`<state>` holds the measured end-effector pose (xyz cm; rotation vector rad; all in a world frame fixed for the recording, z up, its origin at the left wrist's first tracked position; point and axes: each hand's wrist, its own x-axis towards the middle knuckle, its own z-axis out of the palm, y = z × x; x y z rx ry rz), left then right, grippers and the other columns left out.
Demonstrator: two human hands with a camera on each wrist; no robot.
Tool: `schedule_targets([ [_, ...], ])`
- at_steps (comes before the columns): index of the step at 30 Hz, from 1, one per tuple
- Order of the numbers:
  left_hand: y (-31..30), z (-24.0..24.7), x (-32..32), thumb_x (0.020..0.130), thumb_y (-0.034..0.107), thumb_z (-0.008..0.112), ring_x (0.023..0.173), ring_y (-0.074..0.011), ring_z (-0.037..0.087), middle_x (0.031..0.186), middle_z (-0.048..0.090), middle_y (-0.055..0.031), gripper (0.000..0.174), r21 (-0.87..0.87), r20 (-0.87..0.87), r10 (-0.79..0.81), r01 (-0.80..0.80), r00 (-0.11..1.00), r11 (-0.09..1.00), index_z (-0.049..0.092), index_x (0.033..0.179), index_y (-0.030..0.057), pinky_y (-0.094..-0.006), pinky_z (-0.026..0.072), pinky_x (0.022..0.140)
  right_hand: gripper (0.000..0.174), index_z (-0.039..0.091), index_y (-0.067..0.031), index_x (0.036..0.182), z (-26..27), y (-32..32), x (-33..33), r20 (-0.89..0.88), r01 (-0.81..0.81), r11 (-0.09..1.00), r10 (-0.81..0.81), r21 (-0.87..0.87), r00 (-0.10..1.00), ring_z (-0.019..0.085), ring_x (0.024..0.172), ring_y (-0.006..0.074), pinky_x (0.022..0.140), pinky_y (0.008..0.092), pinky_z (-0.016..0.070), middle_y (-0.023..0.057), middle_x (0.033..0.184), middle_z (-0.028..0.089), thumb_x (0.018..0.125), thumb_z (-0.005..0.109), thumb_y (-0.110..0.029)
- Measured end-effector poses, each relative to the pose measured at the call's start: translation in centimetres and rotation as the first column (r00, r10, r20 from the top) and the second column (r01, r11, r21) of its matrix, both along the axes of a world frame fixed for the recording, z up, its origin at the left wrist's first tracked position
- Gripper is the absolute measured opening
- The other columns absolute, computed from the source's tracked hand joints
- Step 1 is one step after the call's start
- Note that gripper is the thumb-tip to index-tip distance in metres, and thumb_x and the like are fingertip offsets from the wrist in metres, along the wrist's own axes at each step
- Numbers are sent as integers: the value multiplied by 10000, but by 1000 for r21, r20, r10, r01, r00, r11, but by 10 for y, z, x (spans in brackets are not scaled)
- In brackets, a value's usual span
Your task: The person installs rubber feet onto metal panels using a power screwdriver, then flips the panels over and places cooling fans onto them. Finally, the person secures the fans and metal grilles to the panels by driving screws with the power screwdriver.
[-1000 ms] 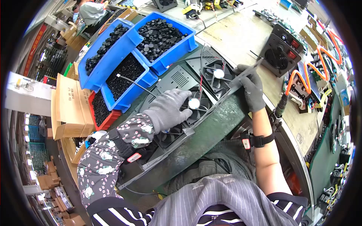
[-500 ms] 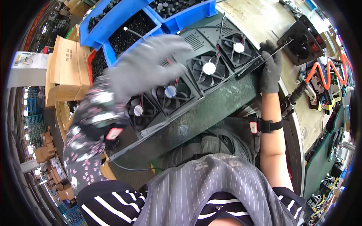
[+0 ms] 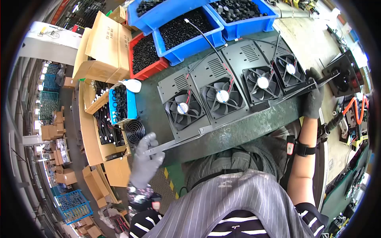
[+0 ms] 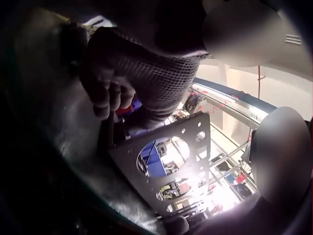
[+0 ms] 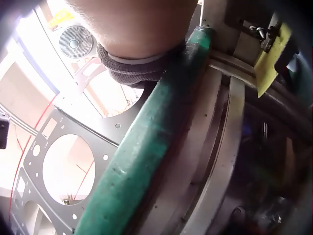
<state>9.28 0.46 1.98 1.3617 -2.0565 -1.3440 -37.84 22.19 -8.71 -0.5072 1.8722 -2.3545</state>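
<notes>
A long, thin dark panel (image 3: 174, 142) stands nearly edge-on along the near side of the bench in the head view. Large round cut-outs show in it in the left wrist view (image 4: 131, 164). My gloved left hand (image 3: 143, 164) pinches its left end, thumb and fingers on either side. At the far end, my gloved right hand (image 3: 312, 101) grips the panel's right part. Behind the panel lie several black vented plates side by side, each with a fan; one fan (image 3: 222, 96) has a white hub and red wires. The right fingers are hidden in the right wrist view.
Blue bins (image 3: 188, 49) and a red bin (image 3: 147, 70) of small black parts stand at the back. Left are an open carton (image 3: 109, 49), a blue box (image 3: 121, 104) and a round black grille (image 3: 135, 131). A black unit (image 3: 340, 77) stands right, by an orange coiled hose (image 3: 362, 110).
My left hand has left the fans and come down to the panel's left end, gripping it. My right hand stays on the right end. The head view has swung left.
</notes>
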Motion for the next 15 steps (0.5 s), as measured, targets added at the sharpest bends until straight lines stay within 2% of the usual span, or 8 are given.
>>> schedule_targets([
  [1,9,-6,-5,741,-14,643,680,-80,532,865,578,-35,329,112,-75,107,-98,991,989,535,1050,27,-248,475,608,423,487,39,1242,8,-1,4,-1,2,1000,-2,21,1000,503,1129,224,988,325,358,156,1192,546,860,550,-130],
  [2,17,-4,-12,729,20,668,593,-77,522,753,575,-12,223,-124,108,92,-79,990,989,517,893,24,-243,450,541,450,452,34,1274,16,-4,14,-25,63,997,-62,52,998,487,1145,218,996,325,347,158,1229,519,868,543,-137],
  [3,22,-22,-4,725,53,694,516,-97,507,663,550,-4,206,-217,135,115,-84,984,973,518,833,38,-245,424,493,473,433,20,1294,22,-4,24,-148,183,972,-161,150,976,471,1160,212,1013,323,326,161,1254,495,870,550,-155],
  [5,36,-39,9,722,72,703,482,-111,496,710,572,-21,199,-413,206,-88,168,975,895,527,811,48,-245,426,478,442,457,9,1268,27,1,46,-377,423,892,-342,157,861,500,1102,200,969,317,376,148,1215,504,866,543,-154],
  [7,50,-27,-16,723,81,710,486,-117,514,746,586,-26,211,-440,25,-252,237,967,866,551,859,50,-254,438,474,386,488,4,1218,27,13,67,-78,296,952,-302,-76,950,543,978,172,879,292,442,116,1113,536,856,529,-123],
  [8,54,-22,-30,727,76,716,504,-111,543,857,623,-61,315,-444,-48,-288,238,956,864,588,1014,48,-256,448,475,322,518,2,1158,28,13,76,-47,227,972,-230,-63,972,554,858,135,767,251,471,82,1006,558,846,508,-78],
  [12,60,-30,-75,766,52,681,554,-104,550,894,612,-106,440,-410,-167,-242,156,956,898,518,1174,27,-253,466,486,241,571,4,1069,57,3,89,8,-19,975,17,223,1000,527,715,86,650,208,439,26,852,589,843,516,-58],
  [15,53,-34,-97,799,197,678,550,-174,585,1039,623,-130,492,-306,-13,-354,334,935,892,518,1237,37,-298,479,521,216,593,8,1028,88,-8,91,196,-180,909,112,377,974,532,671,82,612,202,430,14,787,597,837,528,-69],
])
